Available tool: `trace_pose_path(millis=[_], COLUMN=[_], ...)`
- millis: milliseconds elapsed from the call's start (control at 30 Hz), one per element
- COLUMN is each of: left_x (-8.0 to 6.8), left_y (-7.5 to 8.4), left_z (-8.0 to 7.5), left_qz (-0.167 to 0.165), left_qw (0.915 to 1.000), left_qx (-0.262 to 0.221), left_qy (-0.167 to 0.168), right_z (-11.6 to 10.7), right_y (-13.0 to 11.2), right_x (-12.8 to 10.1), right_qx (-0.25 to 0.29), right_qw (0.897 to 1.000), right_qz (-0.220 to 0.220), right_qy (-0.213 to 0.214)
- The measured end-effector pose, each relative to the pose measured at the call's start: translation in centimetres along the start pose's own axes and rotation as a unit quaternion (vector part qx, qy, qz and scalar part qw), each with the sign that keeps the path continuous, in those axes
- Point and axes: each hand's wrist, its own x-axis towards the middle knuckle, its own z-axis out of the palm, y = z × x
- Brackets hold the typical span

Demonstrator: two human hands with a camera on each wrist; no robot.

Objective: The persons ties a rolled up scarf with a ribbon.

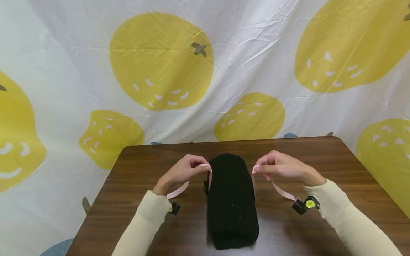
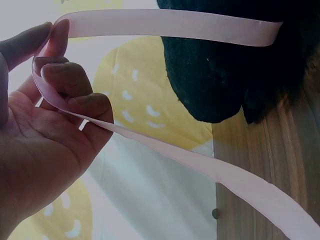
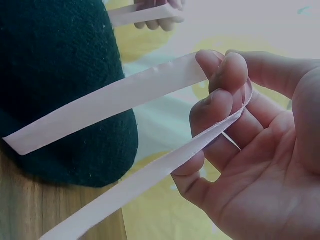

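Observation:
A long black block covered in knitted-looking fabric [image 1: 232,202] lies lengthwise on the table between both hands. Pink satin ribbon [image 2: 165,24] comes up along its two sides; whatever runs beneath the block is hidden. On the left, my left hand [image 1: 183,172] pinches the ribbon between thumb and index finger, near the block's far end. My right hand [image 1: 285,167] pinches ribbon [image 3: 107,107] the same way on the other side. Past each pinch, a loose tail runs by the curled fingers and hangs down toward the table.
The brown wood-grain table [image 1: 320,160] ends at a rounded back edge. Behind it hangs a white cloth [image 1: 224,53] printed with yellow fruit. Small black wrist devices [image 1: 300,206] sit at both cuffs. Something dark and fluffy [image 1: 206,186] shows at the block's left side.

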Motion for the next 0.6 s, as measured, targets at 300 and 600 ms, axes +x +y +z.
trace_pose_path(millis=[300, 600], left_x=[-0.4, 0.0], left_y=[4.2, 4.5], left_z=[1.2, 2.3], left_qz=[0.032, 0.019], left_qw=[0.9973, 0.9954], left_qx=[0.066, 0.090], left_qy=[0.009, 0.027], right_z=[0.5, 1.3], right_y=[-0.3, -0.7], right_x=[0.9, 1.9], right_qx=[0.007, 0.002], right_qw=[1.000, 1.000], right_qz=[-0.007, -0.002], right_qy=[0.007, 0.018])
